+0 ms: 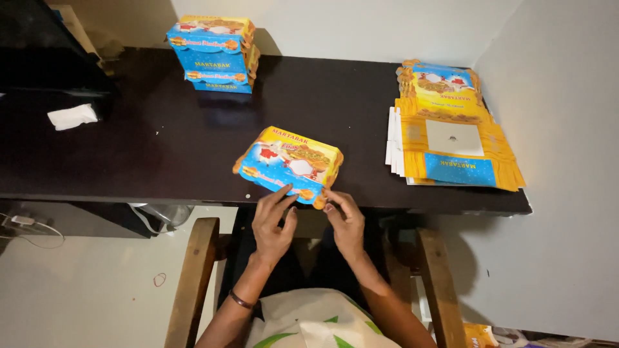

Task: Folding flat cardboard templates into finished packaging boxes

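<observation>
Dark table [161,142] before you carries a folded box [289,164] at its near edge, your left hand [273,222] and right hand [345,222] pinching its front flap, finished boxes [215,55] stacked behind, flat cartons [451,138] to its right.

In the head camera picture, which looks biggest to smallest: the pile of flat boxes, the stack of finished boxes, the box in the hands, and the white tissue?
1. Pile of flat boxes
2. Stack of finished boxes and box in the hands: look alike, the stack lies farther away, so unsure
3. White tissue

Both hands close together — left hand [273,222], right hand [345,222] — fingers extended forward.
</observation>
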